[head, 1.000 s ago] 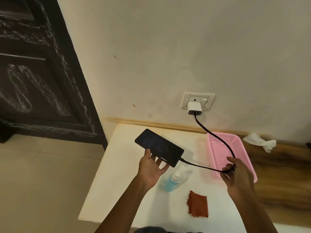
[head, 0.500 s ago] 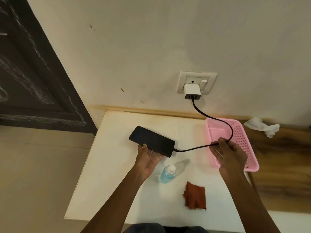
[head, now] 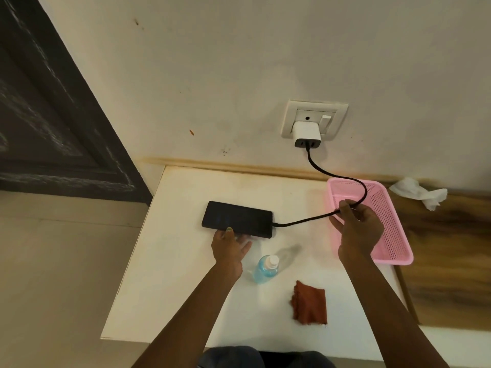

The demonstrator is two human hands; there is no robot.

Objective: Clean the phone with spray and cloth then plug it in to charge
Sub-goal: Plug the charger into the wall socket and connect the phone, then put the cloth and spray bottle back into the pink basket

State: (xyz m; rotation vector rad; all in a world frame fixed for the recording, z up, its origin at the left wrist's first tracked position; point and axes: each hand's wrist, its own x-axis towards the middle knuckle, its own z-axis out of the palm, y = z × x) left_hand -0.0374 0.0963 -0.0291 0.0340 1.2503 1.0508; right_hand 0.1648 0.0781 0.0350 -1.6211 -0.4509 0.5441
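The black phone (head: 237, 219) lies screen up, low over or on the white table (head: 186, 274). My left hand (head: 229, 247) holds its near edge, thumb on top and fingers under it. A black cable (head: 305, 221) runs from the phone's right end to my right hand (head: 356, 229), which pinches it over the pink basket, then loops up to the white charger (head: 307, 134) in the wall socket (head: 314, 120). The blue spray bottle (head: 265, 269) stands near my left wrist. A rust-red cloth (head: 309, 304) lies crumpled in front of it.
A pink mesh basket (head: 390, 235) sits at the table's right side. A crumpled white tissue (head: 419, 193) lies on the wooden surface (head: 446, 261) beyond it. A dark door (head: 47, 115) stands on the left, past the table's edge.
My left hand has lowered the phone from mid-air down to the table. My right hand has moved up along the cable over the basket. The view has tilted down.
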